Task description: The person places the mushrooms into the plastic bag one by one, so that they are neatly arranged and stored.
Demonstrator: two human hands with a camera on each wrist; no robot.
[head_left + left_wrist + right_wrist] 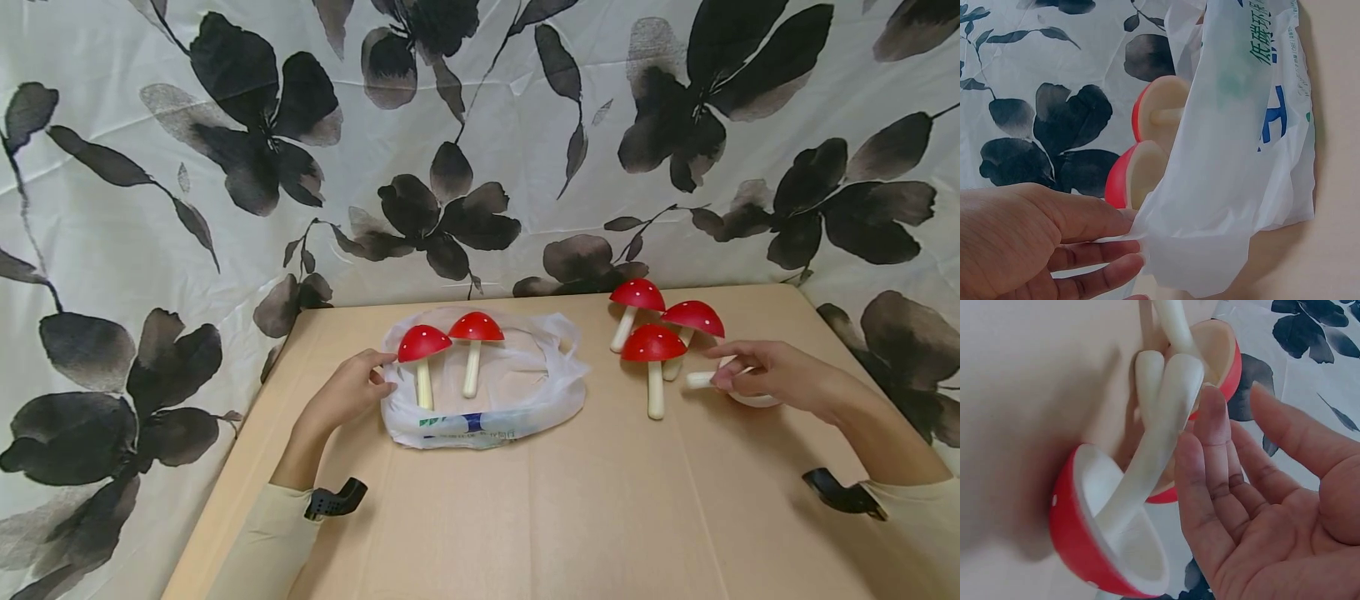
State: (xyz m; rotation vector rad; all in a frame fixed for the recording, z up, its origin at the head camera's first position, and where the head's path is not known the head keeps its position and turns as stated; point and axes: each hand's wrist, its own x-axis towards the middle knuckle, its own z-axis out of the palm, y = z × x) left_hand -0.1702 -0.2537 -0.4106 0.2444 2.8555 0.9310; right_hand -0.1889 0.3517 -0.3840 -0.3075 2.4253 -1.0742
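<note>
Two red mushrooms (423, 343) sit in a plastic bag (450, 431) just left of centre, left hand (347, 390) pinching its edge. Right hand (783, 377)'s got loosely spread fingers at a tipped mushroom (699, 380), centre-right, with three more mushrooms (653, 343) just beyond.

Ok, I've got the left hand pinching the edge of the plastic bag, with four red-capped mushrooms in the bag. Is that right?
Not quite: the count is off. The head view shows two red-capped mushrooms in the plastic bag, not four. The left hand is indeed pinching the bag's edge.
</note>
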